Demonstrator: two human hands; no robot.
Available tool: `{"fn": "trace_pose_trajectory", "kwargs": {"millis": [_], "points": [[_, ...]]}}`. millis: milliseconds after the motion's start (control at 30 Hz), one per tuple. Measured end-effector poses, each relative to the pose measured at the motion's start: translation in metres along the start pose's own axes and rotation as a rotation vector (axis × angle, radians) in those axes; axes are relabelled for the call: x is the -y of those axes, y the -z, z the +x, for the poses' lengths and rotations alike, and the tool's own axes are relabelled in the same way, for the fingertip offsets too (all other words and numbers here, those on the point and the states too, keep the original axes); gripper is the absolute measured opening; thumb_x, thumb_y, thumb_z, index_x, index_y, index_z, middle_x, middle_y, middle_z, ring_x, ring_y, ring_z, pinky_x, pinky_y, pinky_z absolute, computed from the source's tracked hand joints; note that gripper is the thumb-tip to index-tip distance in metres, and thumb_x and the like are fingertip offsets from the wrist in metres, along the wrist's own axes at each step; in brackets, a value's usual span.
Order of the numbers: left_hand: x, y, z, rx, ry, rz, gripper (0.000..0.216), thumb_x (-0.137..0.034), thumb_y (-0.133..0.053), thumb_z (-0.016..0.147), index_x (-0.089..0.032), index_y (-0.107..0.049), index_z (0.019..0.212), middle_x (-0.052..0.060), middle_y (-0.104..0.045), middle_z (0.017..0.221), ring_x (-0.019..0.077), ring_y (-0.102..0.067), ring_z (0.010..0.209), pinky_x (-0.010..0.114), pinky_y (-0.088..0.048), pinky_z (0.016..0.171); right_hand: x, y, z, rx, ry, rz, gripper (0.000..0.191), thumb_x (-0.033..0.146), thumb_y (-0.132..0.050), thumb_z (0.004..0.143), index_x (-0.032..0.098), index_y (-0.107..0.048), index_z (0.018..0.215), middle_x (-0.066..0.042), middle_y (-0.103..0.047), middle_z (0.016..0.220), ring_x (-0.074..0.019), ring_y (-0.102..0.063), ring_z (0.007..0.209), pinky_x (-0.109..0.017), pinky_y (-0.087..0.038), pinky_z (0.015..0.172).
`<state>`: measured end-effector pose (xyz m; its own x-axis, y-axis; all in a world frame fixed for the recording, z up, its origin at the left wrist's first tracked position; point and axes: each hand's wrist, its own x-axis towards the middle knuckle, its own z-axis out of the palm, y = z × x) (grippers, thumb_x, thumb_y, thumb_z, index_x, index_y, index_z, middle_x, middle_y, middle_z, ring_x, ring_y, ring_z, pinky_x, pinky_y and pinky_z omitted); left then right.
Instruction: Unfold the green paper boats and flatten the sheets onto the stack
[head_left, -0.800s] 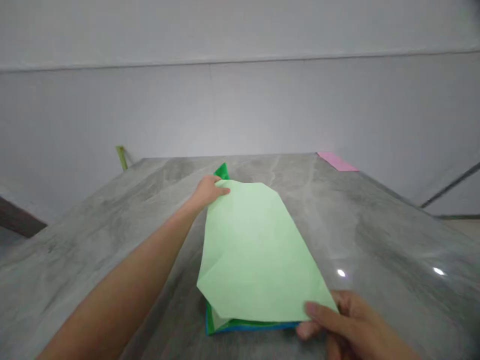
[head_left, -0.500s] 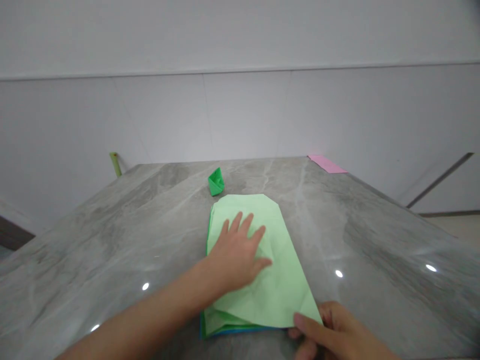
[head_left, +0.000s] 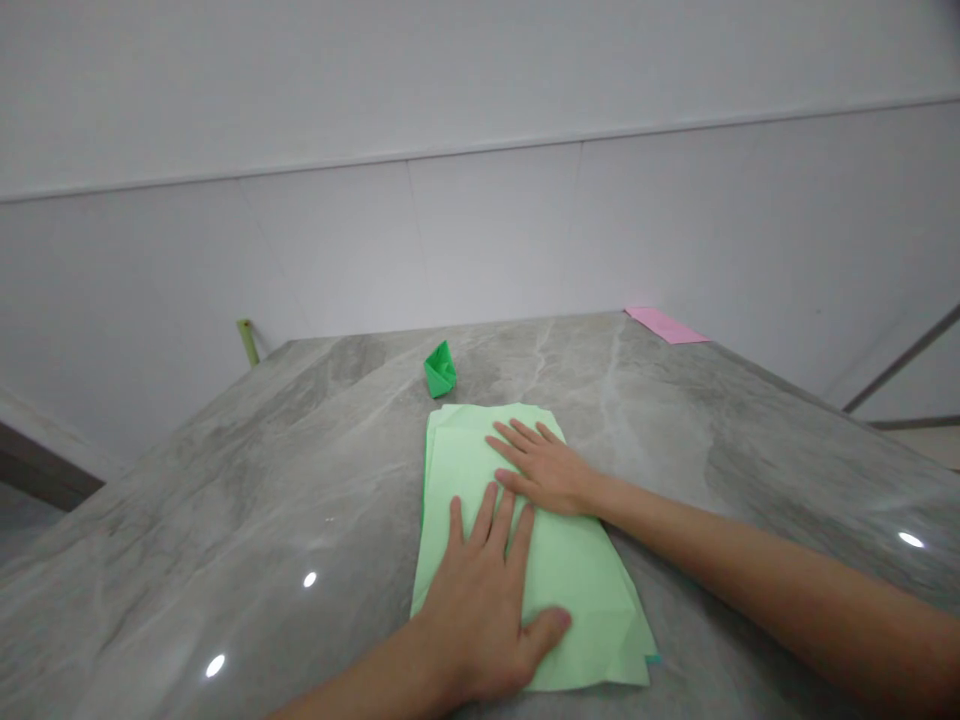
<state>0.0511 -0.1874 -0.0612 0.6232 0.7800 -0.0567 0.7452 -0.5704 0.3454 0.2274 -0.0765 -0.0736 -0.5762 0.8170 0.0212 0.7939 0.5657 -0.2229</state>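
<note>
Moved since the earlier frame: the right hand (head_left: pixel 544 465) was taken off the near right corner of the light green sheet (head_left: pixel 459 470) and laid on its far half; the left hand (head_left: pixel 484 600) was drawn back from the middle of the sheet to its near half.

Item 1, light green sheet: found lying flat on the grey marbled tabletop (head_left: pixel 225 520), at the centre and near the front edge. It was seen on top of a thin stack of paper. A darker green edge (head_left: pixel 424 470) showed along the left side and a teal corner (head_left: pixel 654 659) at the near right.

Item 2, left hand: spread open, palm down, fingers pointed away and thumb out to the right. It was pressed on the sheet and nothing was gripped.

Item 3, right hand: likewise open and flat, fingers fanned toward the left. It rested on the sheet just beyond the left hand's fingertips, and nothing was held.

Item 4, small folded green piece (head_left: pixel 440 369): stood on the tabletop just beyond the sheet's far edge, apart from it.

Item 5, pink sheet (head_left: pixel 666 325): lay at the far right corner, well apart.

Item 6, green strip (head_left: pixel 247 342): seen at the far left corner against the wall (head_left: pixel 480 200).

Step in hand, as judged: the sheet was being pressed flat and smoothed. Any further fold would call for one hand to be freed while the other kept the stack pinned.
</note>
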Motion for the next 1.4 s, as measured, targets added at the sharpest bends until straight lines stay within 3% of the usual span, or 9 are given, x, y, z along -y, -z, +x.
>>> {"fn": "trace_pose_trajectory", "kwargs": {"millis": [133, 300, 500, 800, 967, 1067, 1233, 1333, 1400], "points": [[0.018, 0.0, -0.002, -0.015, 0.155, 0.005, 0.082, -0.067, -0.031, 0.092, -0.019, -0.018, 0.157, 0.011, -0.006, 0.164, 0.0357, 0.0, 0.151, 0.065, -0.001, 0.117, -0.024, -0.004, 0.013, -0.027, -0.075, -0.074, 0.068, 0.057, -0.025, 0.099, 0.019, -0.028, 0.155, -0.01, -0.022, 0.162, -0.033, -0.02, 0.149, -0.06, -0.017, 0.118], [0.079, 0.012, 0.039, -0.226, 0.462, 0.047, 0.077, -0.054, -0.043, 0.092, -0.005, -0.033, 0.151, 0.023, -0.02, 0.16, 0.0397, -0.017, 0.148, 0.057, -0.019, 0.117, -0.025, -0.005, 0.011, -0.043, -0.064, -0.093, 0.067, 0.059, -0.023, 0.098, 0.024, -0.029, 0.155, -0.009, -0.022, 0.162, -0.0331, -0.018, 0.149, -0.059, -0.016, 0.118], [0.117, 0.02, 0.078, -0.454, 0.391, -0.103, 0.073, -0.034, -0.058, 0.084, -0.004, -0.038, 0.147, 0.02, -0.039, 0.154, 0.03, -0.036, 0.143, 0.042, -0.027, 0.118, -0.027, -0.009, 0.019, -0.11, -0.357, -0.067, 0.077, 0.066, -0.034, 0.093, 0.023, -0.025, 0.156, -0.021, -0.011, 0.163, -0.0434, -0.009, 0.148, -0.064, -0.014, 0.115], [0.122, 0.031, 0.074, -0.454, 0.246, -0.219, 0.056, -0.029, -0.054, 0.085, -0.005, -0.054, 0.136, 0.022, -0.036, 0.154, 0.0317, -0.042, 0.139, 0.045, -0.03, 0.117, -0.033, -0.005, 0.027, -0.071, -0.137, 0.064, 0.066, 0.063, -0.036, 0.094, 0.03, -0.039, 0.151, -0.013, -0.016, 0.164, -0.0407, -0.009, 0.149, -0.06, -0.018, 0.116], [0.115, 0.025, 0.074, -0.349, 0.233, -0.075, 0.052, -0.024, -0.051, 0.086, -0.005, -0.054, 0.134, 0.023, -0.031, 0.157, 0.0358, -0.022, 0.148, 0.051, -0.025, 0.119, -0.019, 0.024, 0.078, -0.257, -0.123, 0.114, 0.06, 0.047, -0.051, 0.093, 0.01, -0.054, 0.139, -0.02, -0.048, 0.147, -0.032, -0.043, 0.138, -0.046, -0.031, 0.114], [0.117, 0.022, 0.071, -0.379, 0.18, -0.099, 0.045, -0.022, -0.05, 0.086, -0.009, -0.059, 0.127, 0.019, -0.03, 0.158, 0.0361, -0.014, 0.15, 0.055, -0.023, 0.119, -0.002, 0.04, 0.132, -0.264, -0.11, 0.127, 0.055, 0.05, -0.053, 0.092, 0.012, -0.062, 0.13, -0.014, -0.065, 0.129, -0.0259, -0.06, 0.117, -0.035, -0.045, 0.099], [0.134, 0.028, 0.064, -0.751, 0.26, -0.459, 0.048, -0.027, -0.055, 0.087, -0.011, -0.052, 0.131, 0.021, -0.044, 0.149, 0.0326, -0.035, 0.143, 0.052, -0.027, 0.118, 0.025, 0.039, 0.177, -0.188, -0.14, 0.116, 0.023, 0.029, -0.063, 0.084, 0.009, -0.073, 0.083, -0.016, -0.073, 0.086, -0.0265, -0.068, 0.084, -0.032, -0.047, 0.074], [0.135, 0.041, 0.059, -1.011, 0.329, -1.004, 0.065, -0.035, -0.064, 0.085, -0.016, -0.035, 0.141, 0.021, -0.049, 0.144, 0.0282, -0.05, 0.133, 0.046, -0.039, 0.111, 0.044, 0.04, 0.149, -0.24, -0.054, 0.123, 0.019, 0.022, -0.057, 0.088, 0.012, -0.07, 0.079, -0.012, -0.072, 0.086, -0.0224, -0.065, 0.086, -0.03, -0.043, 0.075], [0.126, 0.051, 0.055, -1.026, 0.24, -1.385, 0.066, -0.04, -0.066, 0.084, -0.02, -0.034, 0.138, 0.017, -0.056, 0.136, 0.0253, -0.06, 0.121, 0.041, -0.048, 0.102, 0.055, 0.047, 0.114, -0.259, 0.055, 0.144, 0.016, 0.025, -0.06, 0.088, 0.015, -0.069, 0.08, -0.007, -0.071, 0.087, -0.0182, -0.063, 0.085, -0.028, -0.042, 0.076]]}}
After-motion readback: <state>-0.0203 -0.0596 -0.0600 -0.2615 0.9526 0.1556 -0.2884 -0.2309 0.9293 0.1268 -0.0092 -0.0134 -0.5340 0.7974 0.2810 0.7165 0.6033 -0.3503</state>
